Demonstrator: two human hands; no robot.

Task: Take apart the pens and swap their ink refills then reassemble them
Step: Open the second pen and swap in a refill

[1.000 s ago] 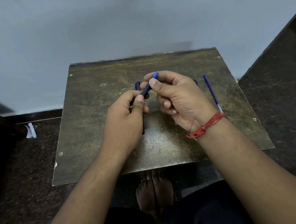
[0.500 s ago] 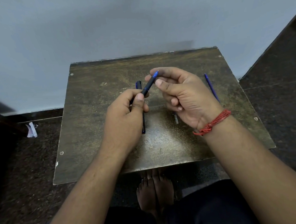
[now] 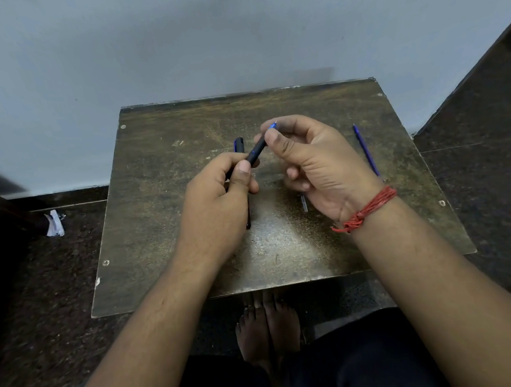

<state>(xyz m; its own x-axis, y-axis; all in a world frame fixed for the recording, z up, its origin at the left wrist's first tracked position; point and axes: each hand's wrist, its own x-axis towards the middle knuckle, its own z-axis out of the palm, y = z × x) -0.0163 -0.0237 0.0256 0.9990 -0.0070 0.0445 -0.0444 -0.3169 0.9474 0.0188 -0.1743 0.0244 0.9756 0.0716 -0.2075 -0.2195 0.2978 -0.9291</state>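
A dark pen (image 3: 257,150) with a blue tip is held slanted above the middle of the small worn table (image 3: 167,202). My left hand (image 3: 217,203) grips its lower barrel. My right hand (image 3: 317,164) pinches its blue tip end between thumb and forefinger. A second dark pen (image 3: 239,146) lies on the table behind my left hand, mostly hidden by it. A loose blue ink refill (image 3: 366,150) lies on the table to the right of my right hand. A small clear piece (image 3: 304,202) shows under my right palm.
The table stands against a pale wall, with dark floor on both sides. A scrap of white paper (image 3: 54,224) lies on the floor at left. My bare feet (image 3: 266,327) are under the table's near edge.
My right hand has shifted slightly right and away, uncovering more of the loose refill and the small clear piece. The held pen stays between both hands.
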